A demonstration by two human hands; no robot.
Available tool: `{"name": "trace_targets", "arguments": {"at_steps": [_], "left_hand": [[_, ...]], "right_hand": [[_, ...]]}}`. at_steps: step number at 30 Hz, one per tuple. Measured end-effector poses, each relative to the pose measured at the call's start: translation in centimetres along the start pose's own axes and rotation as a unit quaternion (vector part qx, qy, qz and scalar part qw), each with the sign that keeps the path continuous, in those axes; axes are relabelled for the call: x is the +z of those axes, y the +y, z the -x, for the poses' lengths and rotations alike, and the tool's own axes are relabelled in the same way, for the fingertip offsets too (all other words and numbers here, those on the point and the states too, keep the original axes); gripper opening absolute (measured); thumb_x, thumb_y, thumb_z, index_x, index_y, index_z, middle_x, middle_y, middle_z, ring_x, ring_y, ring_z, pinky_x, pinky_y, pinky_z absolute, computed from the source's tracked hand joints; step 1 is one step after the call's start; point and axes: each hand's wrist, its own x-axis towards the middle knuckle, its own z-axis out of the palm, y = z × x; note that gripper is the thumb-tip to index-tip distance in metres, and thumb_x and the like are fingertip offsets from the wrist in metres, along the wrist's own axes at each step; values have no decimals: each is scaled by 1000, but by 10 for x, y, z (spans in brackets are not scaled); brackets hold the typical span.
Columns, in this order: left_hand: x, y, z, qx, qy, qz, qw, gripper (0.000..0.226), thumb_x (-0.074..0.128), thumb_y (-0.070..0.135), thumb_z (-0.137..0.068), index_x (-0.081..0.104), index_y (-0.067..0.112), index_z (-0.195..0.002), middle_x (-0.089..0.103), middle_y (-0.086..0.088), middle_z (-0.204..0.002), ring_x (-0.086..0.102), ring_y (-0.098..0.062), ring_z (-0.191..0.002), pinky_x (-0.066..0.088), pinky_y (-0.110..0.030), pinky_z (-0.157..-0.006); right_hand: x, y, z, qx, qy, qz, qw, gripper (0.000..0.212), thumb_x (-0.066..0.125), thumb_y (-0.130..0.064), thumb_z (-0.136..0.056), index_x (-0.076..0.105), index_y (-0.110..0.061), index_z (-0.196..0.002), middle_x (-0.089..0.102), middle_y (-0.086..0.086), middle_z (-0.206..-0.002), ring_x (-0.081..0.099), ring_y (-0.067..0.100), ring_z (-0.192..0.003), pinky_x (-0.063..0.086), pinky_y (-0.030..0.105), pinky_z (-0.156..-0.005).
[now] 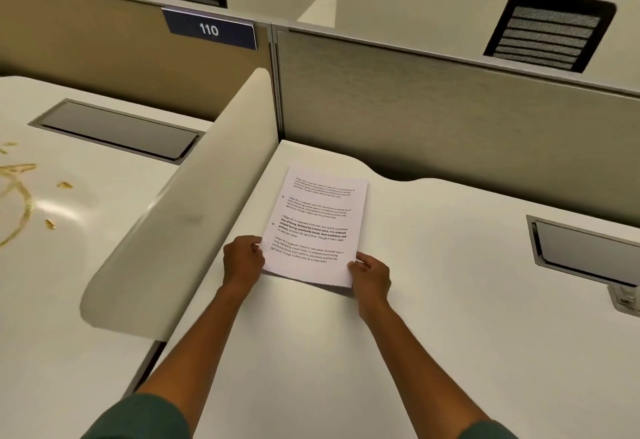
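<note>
A white sheet of paper (317, 223) with several printed paragraphs lies on the white desk (433, 300), its near edge lifted slightly off the surface. My left hand (242, 260) pinches the sheet's near left corner, thumb on top. My right hand (372, 277) pinches the near right corner the same way. Both forearms reach forward from green sleeves at the bottom of the view.
A curved white divider (187, 210) separates this desk from the stained left desk (52, 230). Grey cable hatches (114, 128) (585, 251) sit in both desks. A partition wall (450, 119) with a "110" sign (210, 29) runs behind. Two black chairs (550, 31) stand beyond.
</note>
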Motion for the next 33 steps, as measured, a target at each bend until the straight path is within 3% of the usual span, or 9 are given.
{"name": "trace_targets", "arguments": {"at_steps": [2, 6, 9, 13, 16, 20, 24, 28, 33], "left_hand": [[1, 3, -6, 6, 11, 1, 1000, 34, 52, -10, -85, 67, -4, -115, 67, -20, -114, 63, -32, -105, 47, -30, -90], [4, 4, -18, 23, 32, -20, 999, 29, 50, -13, -83, 69, -9, -105, 69, -24, -107, 63, -28, -91, 47, -31, -84], [6, 5, -26, 41, 46, -58, 996, 28, 47, -13, -82, 67, -11, -103, 68, -27, -104, 63, -41, -97, 50, -38, -82], [9, 6, -40, 53, 44, -107, 992, 25, 48, -13, -81, 69, -5, -91, 66, -23, -91, 62, -38, -85, 46, -36, -73], [9, 6, -47, 74, 46, -132, 988, 25, 45, -14, -78, 50, 9, -68, 47, -11, -72, 42, -25, -69, 33, -32, -64], [9, 11, -50, 104, 64, -137, 983, 39, 43, -15, -75, 27, 14, -54, 28, -5, -55, 29, -23, -60, 16, -33, -52], [11, 11, -55, 105, 65, -137, 983, 37, 43, -16, -75, 29, 12, -56, 39, -21, -59, 31, -27, -59, 19, -32, -54], [13, 10, -61, 85, 54, -150, 983, 25, 44, -16, -75, 47, 3, -59, 56, -26, -69, 46, -37, -64, 33, -38, -57], [13, 12, -59, 82, 53, -160, 982, 29, 42, -16, -73, 35, 7, -57, 49, -23, -65, 45, -39, -63, 33, -40, -55]], "right_hand": [[6, -2, -5, -8, 2, 10, 1000, 31, 57, -6, -84, 73, -18, -108, 69, -9, -89, 61, 12, -82, 45, 23, -73], [16, -7, -13, -21, 11, 15, 1000, 27, 63, -5, -83, 73, -15, -105, 67, -7, -81, 59, 10, -75, 43, 22, -71], [24, -10, -19, -36, 8, 31, 999, 23, 64, -4, -82, 72, -12, -101, 69, -2, -85, 58, 13, -76, 43, 22, -70], [34, -14, -27, -49, 3, 59, 997, 11, 61, -2, -80, 64, 5, -88, 50, 4, -67, 42, 18, -64, 37, 26, -64], [38, -19, -32, -75, -12, 100, 992, 16, 60, -3, -81, 51, 1, -68, 40, 5, -63, 33, 19, -61, 30, 27, -60], [41, -26, -39, -98, -27, 136, 985, 29, 59, -6, -84, 39, -13, -63, 38, 3, -61, 32, 20, -59, 27, 30, -55], [44, -32, -45, -101, -30, 155, 982, 36, 57, -10, -85, 32, -16, -60, 34, 0, -57, 32, 21, -58, 28, 30, -57], [44, -31, -47, -100, -33, 168, 980, 31, 56, -13, -87, 37, -14, -62, 38, 1, -58, 36, 23, -59, 31, 29, -58], [43, -31, -47, -103, -37, 178, 978, 35, 56, -15, -88, 35, -15, -60, 39, 0, -57, 39, 24, -61, 32, 28, -58]]}}
